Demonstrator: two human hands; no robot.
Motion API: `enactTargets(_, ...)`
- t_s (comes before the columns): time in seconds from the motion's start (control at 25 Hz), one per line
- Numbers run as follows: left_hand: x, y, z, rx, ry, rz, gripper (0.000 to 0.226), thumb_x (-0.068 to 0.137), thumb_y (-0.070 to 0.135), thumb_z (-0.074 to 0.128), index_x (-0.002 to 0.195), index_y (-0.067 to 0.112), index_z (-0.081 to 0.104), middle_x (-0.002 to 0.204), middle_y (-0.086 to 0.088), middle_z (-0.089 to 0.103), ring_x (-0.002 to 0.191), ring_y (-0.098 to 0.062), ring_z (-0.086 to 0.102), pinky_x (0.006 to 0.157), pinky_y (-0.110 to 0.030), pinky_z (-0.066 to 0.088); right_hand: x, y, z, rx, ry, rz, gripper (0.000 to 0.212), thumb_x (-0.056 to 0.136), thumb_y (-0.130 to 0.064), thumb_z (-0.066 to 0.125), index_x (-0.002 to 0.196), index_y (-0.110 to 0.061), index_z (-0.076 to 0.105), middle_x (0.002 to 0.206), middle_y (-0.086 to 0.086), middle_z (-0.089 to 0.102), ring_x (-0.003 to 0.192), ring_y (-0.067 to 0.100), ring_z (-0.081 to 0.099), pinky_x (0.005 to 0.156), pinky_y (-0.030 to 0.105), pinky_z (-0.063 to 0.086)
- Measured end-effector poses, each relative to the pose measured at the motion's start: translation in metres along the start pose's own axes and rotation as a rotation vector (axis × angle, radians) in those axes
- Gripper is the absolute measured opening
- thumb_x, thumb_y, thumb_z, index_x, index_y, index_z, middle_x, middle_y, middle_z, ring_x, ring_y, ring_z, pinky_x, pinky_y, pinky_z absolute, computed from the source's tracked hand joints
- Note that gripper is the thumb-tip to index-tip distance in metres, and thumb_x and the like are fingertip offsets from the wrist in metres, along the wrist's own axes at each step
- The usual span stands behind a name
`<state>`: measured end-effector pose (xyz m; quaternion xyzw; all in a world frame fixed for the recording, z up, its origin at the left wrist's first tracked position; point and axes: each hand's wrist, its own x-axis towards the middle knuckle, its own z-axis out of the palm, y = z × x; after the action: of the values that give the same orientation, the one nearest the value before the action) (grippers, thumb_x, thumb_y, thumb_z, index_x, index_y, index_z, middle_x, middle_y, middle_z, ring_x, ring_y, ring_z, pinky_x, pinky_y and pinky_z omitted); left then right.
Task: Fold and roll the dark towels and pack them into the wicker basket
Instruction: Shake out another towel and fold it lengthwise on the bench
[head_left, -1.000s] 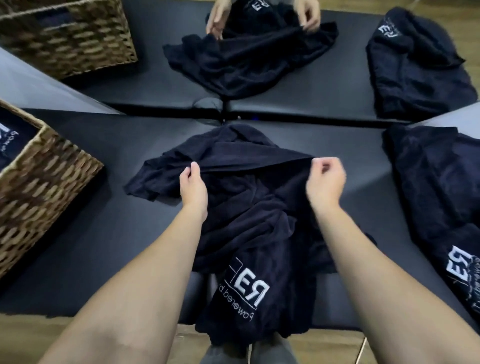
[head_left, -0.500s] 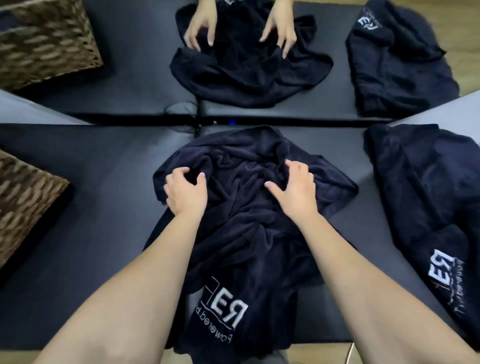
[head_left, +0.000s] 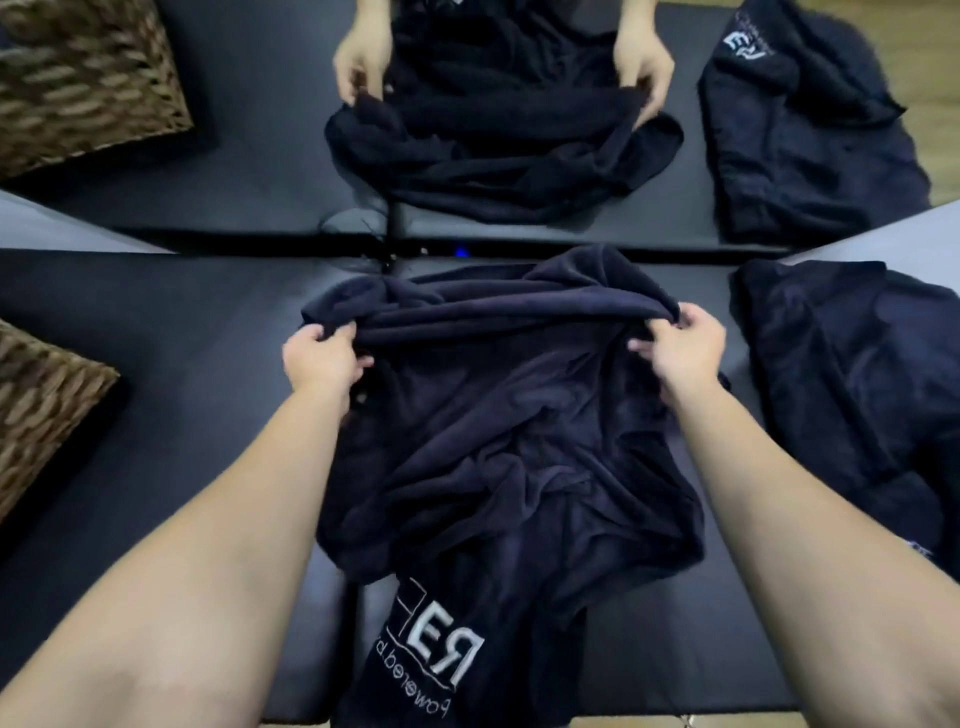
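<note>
Two hands, left hand (head_left: 324, 358) and right hand (head_left: 678, 348), gripping dark towel (head_left: 498, 441), mirrored "RE" logo (head_left: 447, 657), "Powered b" partly legible

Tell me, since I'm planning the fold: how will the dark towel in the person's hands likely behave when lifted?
Probably floppy: the towel sags in creases between the left hand and right hand. Likely not slippery, as its surface looks plush. Its logo end hangs over the table edge, so it may drag.

Navy towel (head_left: 498, 441) with white lettering — brown woven wicker basket (head_left: 41, 405) — black table (head_left: 156, 312).
</note>
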<state>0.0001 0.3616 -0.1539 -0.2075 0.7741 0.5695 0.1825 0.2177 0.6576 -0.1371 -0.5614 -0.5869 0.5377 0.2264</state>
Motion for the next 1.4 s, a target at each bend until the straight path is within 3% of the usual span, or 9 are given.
enactTargets(0.2, -0.018, 0.012, 0.002, 0.089, -0.061, 0.115, 0.063, 0.09, 0.02, 0.071, 0.145, 0.023, 0.04, 0.13, 0.014, 0.047, 0.114, -0.012, 0.051, 0.099, -0.027, 0.04, -0.007, 0.009, 0.006, -0.217, -0.119, -0.036, 0.047, 0.093, -0.027, 0.069, 0.137, -0.019, 0.055, 0.137, 0.002, 0.055, 0.122, 0.015, 0.055, 0.107, 0.033, 0.044)
enactTargets(0.4, -0.031, -0.029, -0.025, 0.718, -0.044, 0.097, 0.081, 0.087, 0.059, 0.067, 0.149, 0.017, 0.037, 0.15, -0.006, 0.046, 0.137, -0.032, 0.042, 0.11, -0.05, 0.039, -0.036, 0.026, -0.012, -0.445, -0.023, -0.199, 0.027, 0.091, -0.034, 0.069, 0.108, -0.014, 0.062, 0.109, 0.006, 0.058, 0.103, 0.024, 0.059, 0.098, 0.038, 0.047)
enactTargets(0.52, -0.044, -0.043, -0.03, 0.967, -0.101, 0.096, 0.077, 0.081, 0.071, 0.064, 0.136, 0.02, 0.049, 0.134, -0.005, 0.057, 0.128, -0.033, 0.052, 0.107, -0.05, 0.039, -0.051, 0.034, -0.023, -0.661, -0.235, -0.126, 0.039, 0.085, -0.05, 0.073, 0.092, -0.014, 0.061, 0.09, -0.002, 0.065, 0.093, 0.023, 0.062, 0.081, 0.036, 0.048)
enactTargets(0.6, -0.052, -0.048, -0.033, 1.064, -0.193, 0.122, 0.054, 0.086, 0.067, 0.063, 0.114, 0.022, 0.058, 0.116, -0.003, 0.063, 0.118, -0.033, 0.058, 0.105, -0.048, 0.041, -0.065, 0.041, -0.027, -0.913, -0.384, -0.105, 0.055, 0.078, -0.063, 0.074, 0.105, -0.018, 0.055, 0.107, -0.004, 0.059, 0.1, 0.022, 0.057, 0.087, 0.042, 0.05)
enactTargets(0.92, -0.043, -0.047, -0.06, 0.729, -0.207, 0.285, 0.034, 0.101, 0.039, 0.055, 0.104, 0.006, 0.059, 0.103, -0.011, 0.063, 0.098, -0.032, 0.059, 0.083, -0.039, 0.045, -0.093, 0.078, -0.042, -1.122, -0.271, -0.054, 0.05, 0.092, -0.046, 0.068, 0.122, -0.013, 0.045, 0.129, 0.014, 0.05, 0.112, 0.041, 0.056, 0.081, 0.044, 0.045)
enactTargets(1.12, -0.01, -0.011, -0.084, 0.285, 0.185, 0.236, 0.018, 0.097, 0.033, 0.063, 0.092, 0.019, 0.054, 0.105, -0.004, 0.061, 0.095, -0.02, 0.058, 0.095, -0.029, 0.048, -0.078, 0.071, -0.068, -0.854, -0.063, -0.05, 0.029, 0.092, -0.043, 0.066, 0.1, -0.017, 0.054, 0.117, 0.014, 0.064, 0.108, 0.037, 0.06, 0.08, 0.041, 0.045)
enactTargets(1.2, -0.001, -0.001, -0.086, 0.159, 0.183, 0.218, 0.025, 0.095, 0.035, 0.065, 0.111, 0.02, 0.053, 0.119, -0.002, 0.062, 0.105, -0.019, 0.061, 0.094, -0.022, 0.045, -0.081, 0.071, -0.069, -0.828, -0.05, -0.071, 0.04, 0.09, -0.047, 0.068, 0.112, -0.016, 0.056, 0.122, 0.012, 0.06, 0.112, 0.036, 0.057, 0.085, 0.045, 0.048)
enactTargets(1.32, -0.021, -0.011, -0.077, 0.336, 0.137, 0.311, 0.054, 0.089, 0.041, 0.069, 0.132, 0.016, 0.047, 0.135, -0.006, 0.056, 0.124, -0.025, 0.054, 0.106, -0.034, 0.04, -0.097, 0.079, -0.06, -0.975, -0.027, -0.238, 0.052, 0.088, -0.049, 0.068, 0.123, -0.014, 0.052, 0.124, 0.014, 0.051, 0.114, 0.039, 0.05, 0.092, 0.051, 0.045)
enactTargets(1.4, -0.044, -0.036, -0.07, 0.587, 0.161, 0.448, 0.038, 0.088, 0.045, 0.067, 0.112, 0.019, 0.053, 0.12, -0.01, 0.062, 0.116, -0.033, 0.056, 0.098, -0.044, 0.044, -0.109, 0.081, -0.052, -1.03, 0.019, -0.436, 0.046, 0.088, -0.046, 0.067, 0.116, -0.012, 0.054, 0.115, 0.014, 0.053, 0.106, 0.038, 0.051, 0.088, 0.049, 0.043)
